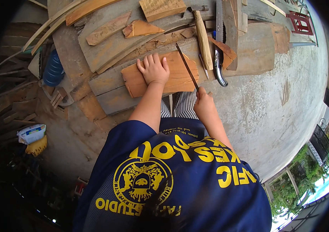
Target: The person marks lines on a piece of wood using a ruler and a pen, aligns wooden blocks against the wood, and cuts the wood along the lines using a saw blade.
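Observation:
My left hand lies flat on a reddish-brown wooden board, fingers spread over its left part. The board rests across thicker grey planks in front of my legs. My right hand is closed round the near end of a long, narrow dark-bladed tool. Its blade slants away from me over the right part of the board, the tip at the far edge. Whether it is a file or a saw, I cannot tell. A small pale end shows beside my right fist.
Right of the board lie a hammer with a wooden handle, a thin pointed tool and a handsaw with a dark grip. Wood offcuts lie on the far planks. A blue water bottle stands left; a red stool is far right.

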`<state>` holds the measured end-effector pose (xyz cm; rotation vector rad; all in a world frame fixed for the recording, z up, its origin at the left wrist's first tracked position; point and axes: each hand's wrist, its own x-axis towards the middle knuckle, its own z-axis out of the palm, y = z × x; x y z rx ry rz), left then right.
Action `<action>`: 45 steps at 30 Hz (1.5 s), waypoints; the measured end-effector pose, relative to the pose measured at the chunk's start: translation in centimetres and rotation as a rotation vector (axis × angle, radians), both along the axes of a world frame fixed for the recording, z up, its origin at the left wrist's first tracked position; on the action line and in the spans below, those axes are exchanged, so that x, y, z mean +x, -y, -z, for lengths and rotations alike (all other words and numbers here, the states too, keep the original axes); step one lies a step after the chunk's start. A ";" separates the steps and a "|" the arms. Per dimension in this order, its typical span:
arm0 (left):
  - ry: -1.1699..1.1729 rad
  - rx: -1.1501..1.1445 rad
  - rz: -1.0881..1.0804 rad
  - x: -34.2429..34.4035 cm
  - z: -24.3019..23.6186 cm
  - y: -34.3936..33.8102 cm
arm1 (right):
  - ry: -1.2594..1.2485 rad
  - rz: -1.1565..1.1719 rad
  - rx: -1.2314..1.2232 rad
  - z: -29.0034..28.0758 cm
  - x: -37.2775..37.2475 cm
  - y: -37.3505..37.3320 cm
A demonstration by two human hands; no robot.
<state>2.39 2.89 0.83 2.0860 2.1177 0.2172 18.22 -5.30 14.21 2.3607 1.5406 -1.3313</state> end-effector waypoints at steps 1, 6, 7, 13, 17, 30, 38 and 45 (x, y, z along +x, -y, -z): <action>-0.004 0.015 0.001 -0.1 0.0 0.0 | -0.013 0.032 -0.003 0.2 -0.1 -0.5; 0.000 0.009 0.020 0.5 0.0 -0.2 | -0.059 0.092 0.056 2.4 -0.4 -3.0; 0.001 0.010 0.021 0.6 0.0 -0.2 | -0.066 0.090 0.053 2.4 -0.5 -2.9; -0.012 -0.004 -0.003 -0.1 0.0 -0.1 | -0.024 0.020 0.002 0.8 0.1 -0.4; 0.003 0.002 0.009 0.4 0.0 -0.2 | 0.001 0.024 -0.025 1.5 -0.7 -3.2; -0.006 -0.001 0.011 0.4 0.0 0.0 | 0.047 -0.013 -0.037 2.8 -1.8 -3.8; -0.007 0.006 0.004 -0.2 0.1 -0.1 | 0.046 -0.021 -0.099 0.3 -1.0 -0.8; -0.032 0.043 0.040 0.3 0.2 -0.2 | 0.071 -0.005 -0.030 3.1 -2.4 -4.6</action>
